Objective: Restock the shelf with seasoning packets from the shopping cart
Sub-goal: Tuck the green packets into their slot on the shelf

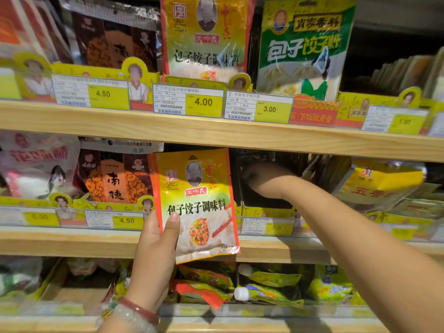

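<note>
I find the left hand (153, 255) holding a yellow seasoning packet (197, 205) upright in front of the middle shelf (72, 241), thumb pressed flat on the printed face near its lower left, the other fingers out of sight behind it. A second red edge shows along the packet's left side, so I judge there may be two held together, though I cannot confirm it. The right hand (262, 179) reaches deep into the dark gap just right of the packet; it is blurred and shadowed, and I cannot tell whether its fingers are spread or curled on anything. I judge the packet light, thin and floppy, with a glossy film likely to slide under a loose pinch. The sealed edges are the firmest place to hold. The same packet (204, 37) stands on the shelf above.
</note>
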